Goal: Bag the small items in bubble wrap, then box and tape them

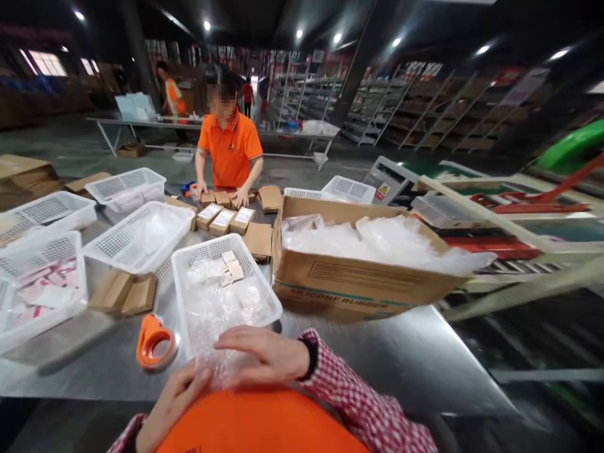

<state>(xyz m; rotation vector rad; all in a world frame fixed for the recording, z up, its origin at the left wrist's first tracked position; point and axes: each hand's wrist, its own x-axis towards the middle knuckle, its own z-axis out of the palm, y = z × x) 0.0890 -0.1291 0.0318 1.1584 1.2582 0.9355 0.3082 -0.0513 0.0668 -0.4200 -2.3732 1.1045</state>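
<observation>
At the table's near edge, clear bubble wrap [221, 370] lies between my two hands, against the near end of a white plastic basket [274, 302]. My left hand [177, 393] has its fingertips closed on the wrap's left side. From the right, my right hand [267, 355] holds the wrap, fingers reaching over it and thumb lower down. Part of the wrap is hidden by the hands and blurred. Inside the basket are more bubble wrap pieces and several small cream-coloured boxes [232, 269]. An orange tape dispenser [150, 340] lies left of the basket.
A large cardboard box [358, 289] of clear plastic bags stands right of the basket. More white baskets [136, 236] and folded brown cartons [123, 292] are at left. Across the metal table [377, 352], a co-worker [229, 148] handles small labelled boxes [221, 220].
</observation>
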